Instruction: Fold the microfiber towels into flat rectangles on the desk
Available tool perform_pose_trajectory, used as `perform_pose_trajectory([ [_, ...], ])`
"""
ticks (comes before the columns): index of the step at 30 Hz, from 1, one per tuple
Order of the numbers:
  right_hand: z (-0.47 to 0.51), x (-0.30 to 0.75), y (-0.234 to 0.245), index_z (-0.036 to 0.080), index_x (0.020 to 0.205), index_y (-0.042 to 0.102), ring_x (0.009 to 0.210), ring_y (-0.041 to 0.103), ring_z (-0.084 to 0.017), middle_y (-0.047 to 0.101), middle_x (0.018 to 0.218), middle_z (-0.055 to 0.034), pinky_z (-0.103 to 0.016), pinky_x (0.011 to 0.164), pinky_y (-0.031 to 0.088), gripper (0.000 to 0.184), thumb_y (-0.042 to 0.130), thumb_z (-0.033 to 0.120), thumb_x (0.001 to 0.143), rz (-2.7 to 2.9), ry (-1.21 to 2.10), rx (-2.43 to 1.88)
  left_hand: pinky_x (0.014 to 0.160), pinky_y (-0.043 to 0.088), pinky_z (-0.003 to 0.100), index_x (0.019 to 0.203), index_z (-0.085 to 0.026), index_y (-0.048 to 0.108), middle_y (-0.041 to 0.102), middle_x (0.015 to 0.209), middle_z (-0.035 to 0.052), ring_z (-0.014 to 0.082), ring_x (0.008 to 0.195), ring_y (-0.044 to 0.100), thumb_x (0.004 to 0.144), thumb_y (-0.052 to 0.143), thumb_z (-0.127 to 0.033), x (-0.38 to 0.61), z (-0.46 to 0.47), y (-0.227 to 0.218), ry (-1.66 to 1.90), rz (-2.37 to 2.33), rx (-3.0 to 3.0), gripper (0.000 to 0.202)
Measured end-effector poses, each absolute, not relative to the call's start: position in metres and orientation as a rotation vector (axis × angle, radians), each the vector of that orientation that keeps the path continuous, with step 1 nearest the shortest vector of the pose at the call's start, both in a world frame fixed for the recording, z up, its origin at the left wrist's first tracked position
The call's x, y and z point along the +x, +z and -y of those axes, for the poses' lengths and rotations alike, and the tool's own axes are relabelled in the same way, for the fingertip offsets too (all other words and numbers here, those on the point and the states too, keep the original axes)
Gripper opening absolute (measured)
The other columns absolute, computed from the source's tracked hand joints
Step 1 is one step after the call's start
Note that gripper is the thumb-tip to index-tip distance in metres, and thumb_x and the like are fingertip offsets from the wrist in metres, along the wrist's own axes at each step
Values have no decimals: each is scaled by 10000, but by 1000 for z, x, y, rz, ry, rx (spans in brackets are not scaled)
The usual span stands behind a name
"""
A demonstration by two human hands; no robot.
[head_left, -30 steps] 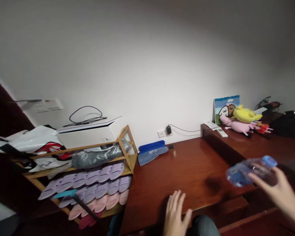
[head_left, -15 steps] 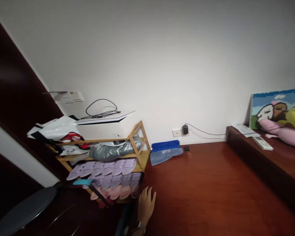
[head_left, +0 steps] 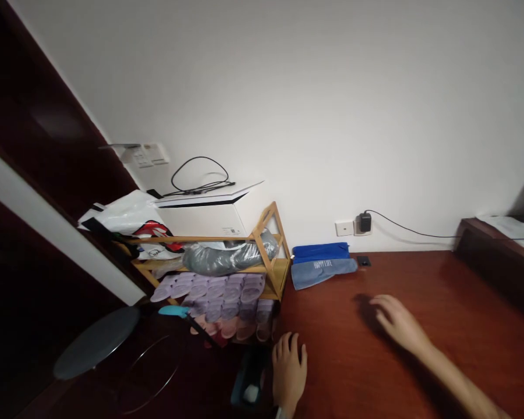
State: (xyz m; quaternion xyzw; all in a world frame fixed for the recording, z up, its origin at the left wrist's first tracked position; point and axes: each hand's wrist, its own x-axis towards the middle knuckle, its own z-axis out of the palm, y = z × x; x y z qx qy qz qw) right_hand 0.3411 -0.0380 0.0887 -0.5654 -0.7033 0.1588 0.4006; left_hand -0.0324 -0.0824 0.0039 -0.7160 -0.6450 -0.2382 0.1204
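My left hand point(head_left: 290, 368) rests at the left edge of the reddish-brown wooden table point(head_left: 419, 273), palm down, fingers apart and holding nothing. Above the right part of the tabletop is my right hand point(head_left: 395, 320), its fingers loosely bent, thumb apart, with nothing in it. Further back, against the wall, lie a bright blue cloth point(head_left: 321, 251) and a grey-blue towel point(head_left: 323, 273) lettered "HAPPY LIFE". A small black square point(head_left: 364, 261) sits on the table beside them.
Left of the table stands a wooden rack point(head_left: 268, 250) with lilac and pink slippers point(head_left: 218, 285), a white box point(head_left: 205, 221) and a plastic bag point(head_left: 131, 218). A round stool point(head_left: 96, 342) is at lower left. A black plug point(head_left: 365, 222) trails a cable along the wall.
My right hand has come into view over the table from the lower right. The view has swung to the right side less, so the rack and towels now appear further right.
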Motion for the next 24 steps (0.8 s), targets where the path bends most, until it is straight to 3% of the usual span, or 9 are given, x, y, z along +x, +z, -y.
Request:
perform_pose_trajectory([
  [3,-24,244,71,216,1401,667,1346,594,-251,655,1457,-108,-381,1166,444,493,499,313,947,2175,385,-1488,1064,504,485,1271,-211,713,707,1305,102,295,1218,641,1021,478,-272,-32,85,2,-702,1906,-2076,348],
  [5,-60,192,62,193,1527,554,1434,516,-268,562,1570,-119,-402,1206,387,598,495,296,941,2272,362,-1585,1074,496,481,1275,-225,714,705,1318,94,293,1229,635,1011,486,-263,-32,85,0,-716,1912,-2060,350],
  [8,-87,148,53,154,1555,518,1451,480,-337,553,1568,-170,-500,1215,339,619,467,280,951,2242,321,-1679,1102,473,475,1271,-230,717,704,1333,89,287,1254,620,1008,491,-258,-30,86,-4,-767,1929,-2019,347],
  [11,-71,134,45,153,1553,518,1376,530,-336,601,1508,-186,-498,1186,347,590,417,254,981,2210,262,-1704,1124,453,480,1285,-238,712,697,1362,83,288,1290,601,1004,498,-246,-28,85,-9,-793,1946,-1987,353],
  [14,-19,135,29,196,1443,633,1270,600,-314,685,1393,-149,-449,1139,399,497,474,209,972,2231,166,-1653,1134,438,488,1298,-241,706,691,1383,82,289,1312,589,1004,494,-235,-29,84,-13,-776,1955,-1989,363],
  [17,50,146,2,237,1194,747,1113,685,-302,758,1225,-118,-416,1005,505,371,546,103,913,2187,-50,-1541,1124,440,501,1298,-211,706,687,1387,111,300,1312,586,1015,469,-234,-31,81,-15,-746,1936,-2040,369],
  [20,115,162,-22,271,983,730,884,729,-275,781,993,-69,-381,833,567,296,572,60,848,2097,-215,-1426,1115,437,529,1293,-191,706,681,1380,137,318,1305,580,1018,439,-210,-32,80,-12,-716,1917,-2082,384],
  [24,180,171,-20,318,847,663,635,704,-249,728,724,-4,-338,618,559,213,600,122,791,1988,-186,-1321,1127,424,532,1273,-189,718,670,1376,141,319,1308,566,983,467,-159,-32,81,-4,-691,1934,-2112,385],
])
